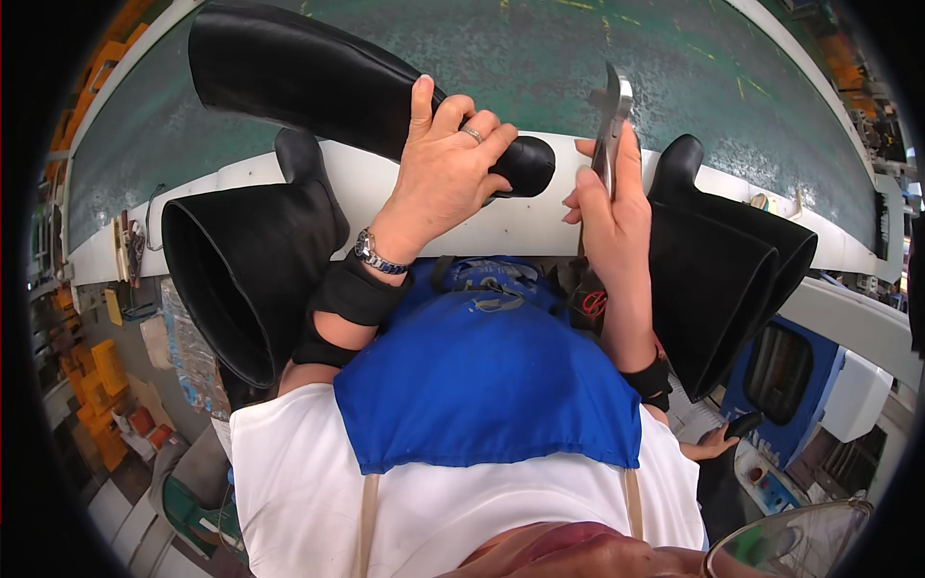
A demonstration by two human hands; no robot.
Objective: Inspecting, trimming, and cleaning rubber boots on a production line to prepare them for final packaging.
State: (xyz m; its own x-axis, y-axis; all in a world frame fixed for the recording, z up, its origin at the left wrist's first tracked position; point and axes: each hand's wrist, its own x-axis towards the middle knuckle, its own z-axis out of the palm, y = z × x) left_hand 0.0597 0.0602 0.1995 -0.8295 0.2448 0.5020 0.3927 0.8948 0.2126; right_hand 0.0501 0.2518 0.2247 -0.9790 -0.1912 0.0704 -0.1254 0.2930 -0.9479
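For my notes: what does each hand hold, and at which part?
Left hand grips a black boot near its foot end. Right hand holds metal cutters by the handles.

The left hand (445, 164) grips a black rubber boot (318, 82) near its foot, held over the white-edged green bench (540, 58). Just beside the boot's toe, the right hand (609, 207) holds metal nippers (611, 120) upright. More black boots (246, 270) hang from the bench edge.

The single head view looks steeply down from above the person's chest, close to both hands, the left hand (448, 169) and right hand (612, 197), facing out over the desk (540, 217) beyond them; edges bend at the rim.
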